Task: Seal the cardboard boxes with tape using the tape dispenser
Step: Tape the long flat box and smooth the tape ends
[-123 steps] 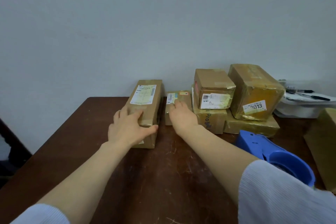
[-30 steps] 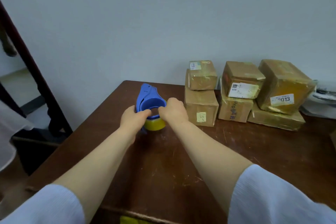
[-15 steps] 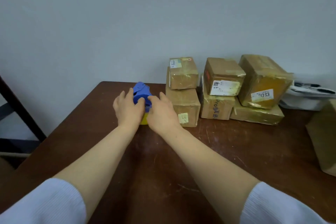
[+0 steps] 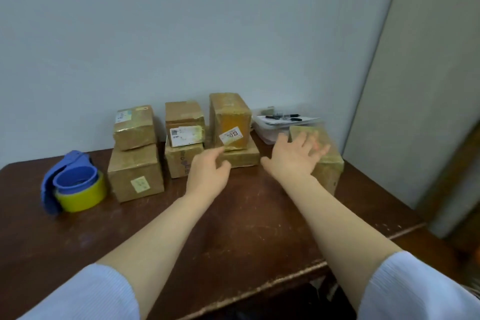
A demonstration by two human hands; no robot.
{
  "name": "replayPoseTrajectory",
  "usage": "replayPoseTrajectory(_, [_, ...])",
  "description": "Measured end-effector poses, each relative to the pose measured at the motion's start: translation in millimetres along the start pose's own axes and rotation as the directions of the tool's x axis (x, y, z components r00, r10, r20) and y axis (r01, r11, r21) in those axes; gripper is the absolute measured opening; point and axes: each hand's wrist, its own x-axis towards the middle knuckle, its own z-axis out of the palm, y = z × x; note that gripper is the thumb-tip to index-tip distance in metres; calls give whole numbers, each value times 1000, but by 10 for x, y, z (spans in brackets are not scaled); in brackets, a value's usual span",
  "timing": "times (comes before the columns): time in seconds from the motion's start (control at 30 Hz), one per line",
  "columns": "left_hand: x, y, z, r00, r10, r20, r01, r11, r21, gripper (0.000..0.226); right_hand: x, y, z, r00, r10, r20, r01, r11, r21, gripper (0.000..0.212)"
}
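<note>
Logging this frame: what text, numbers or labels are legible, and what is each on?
"3013", first digit unsure: white sticker on the tall box.
Dark print on the lower middle box: partly behind the left hand, unreadable.
Shipping label on the upper middle box: too small.
Printed label on the top left box: blurred.
Yellowish sticker on the bottom left box: too faint.

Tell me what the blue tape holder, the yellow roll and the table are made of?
The tape dispenser looks like moulded plastic: even blue colour, smooth rounded shape, dull sheen. The yellow roll seems to be glossy plastic tape, shiny on its side. The table looks like dark varnished wood, with pale scratches and a worn edge; it could be veneer.
</note>
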Motion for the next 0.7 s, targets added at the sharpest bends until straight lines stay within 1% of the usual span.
replayPoseTrajectory(0.07, [-44, 103, 126, 999, 4, 54, -5, 1000, 13, 41, 96, 318, 39, 995, 103, 17, -102, 994, -23, 91])
replayPoseTrajectory(0.13, [-70, 158, 190, 997, -5, 73, 4, 1000, 19, 40, 157, 545, 114, 983, 177, 43, -177, 984, -3, 103])
replayPoseTrajectory(0.17, [-80, 174, 203, 997, -13, 75, 12, 1000, 18, 40, 175, 614, 147, 979, 197, 58, -199, 980, 27, 103])
replayPoseTrajectory(0.23, [-91, 189, 194, 997, -32, 77, 31, 999, 17, 39, 188, 673, 171, 973, 224, 59, -230, 966, 120, 95])
replayPoseTrajectory(0.3, [-81, 187, 161, 996, -55, 73, 54, 998, 6, 39, 168, 666, 150, 958, 287, -10, -274, 922, 274, 84])
replayPoseTrajectory(0.33, [-68, 186, 139, 995, -66, 69, 67, 998, -12, 39, 153, 644, 120, 941, 333, -60, -286, 878, 384, 79])
replayPoseTrajectory(0.37, [-51, 189, 115, 996, -72, 61, 75, 996, -39, 38, 133, 612, 75, 922, 372, -106, -273, 820, 503, 77])
replayPoseTrajectory(0.43, [-8, 218, 66, 995, -87, 43, 91, 990, -111, 38, 83, 546, -67, 889, 417, -190, -178, 696, 696, 74])
replayPoseTrajectory(0.5, [50, 275, 1, 993, -117, 17, 118, 972, -203, 39, 15, 472, -258, 863, 438, -252, -54, 575, 816, 70])
replayPoseTrajectory(0.53, [88, 303, -38, 991, -137, 7, 133, 955, -265, 41, -18, 430, -352, 859, 444, -253, -2, 498, 867, 66])
replayPoseTrajectory(0.57, [128, 330, -86, 987, -162, -2, 152, 927, -342, 45, -55, 384, -448, 868, 437, -236, 40, 411, 911, 61])
replayPoseTrajectory(0.63, [216, 371, -217, 976, -218, -16, 180, 844, -504, 54, -106, 282, -622, 909, 374, -182, 93, 243, 966, 50])
replayPoseTrajectory(0.67, [261, 383, -302, 968, -249, -19, 193, 795, -576, 60, -104, 225, -692, 936, 324, -137, 90, 156, 984, 44])
replayPoseTrajectory(0.7, [302, 386, -399, 961, -275, -19, 200, 742, -640, 68, -93, 157, -750, 964, 259, -66, 53, 59, 997, 36])
